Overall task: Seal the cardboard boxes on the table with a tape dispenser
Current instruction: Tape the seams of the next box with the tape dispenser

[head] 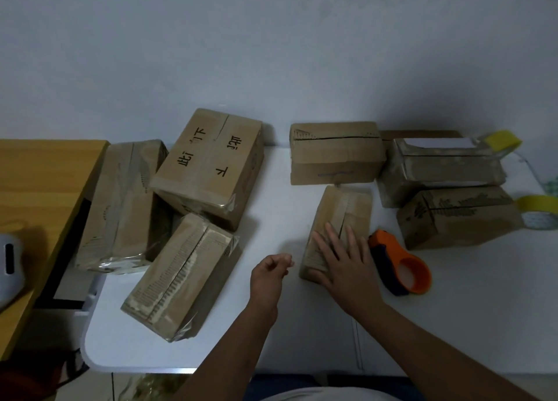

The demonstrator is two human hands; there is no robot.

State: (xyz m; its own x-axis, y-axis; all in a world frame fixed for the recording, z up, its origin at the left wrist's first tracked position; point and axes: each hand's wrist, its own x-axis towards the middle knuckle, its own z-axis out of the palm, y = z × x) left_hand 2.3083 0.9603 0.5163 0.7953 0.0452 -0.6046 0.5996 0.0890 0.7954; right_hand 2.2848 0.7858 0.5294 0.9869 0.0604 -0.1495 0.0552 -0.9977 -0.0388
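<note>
White table (271,334) against pale wall (271,53), strewn with cardboard boxes (336,151).

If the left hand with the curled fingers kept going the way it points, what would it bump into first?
Probably the small brown cardboard box that the right hand presses flat. The left hand points up and right toward its near left edge, with only bare white table between. Height is unclear, so it might pass above.
</note>
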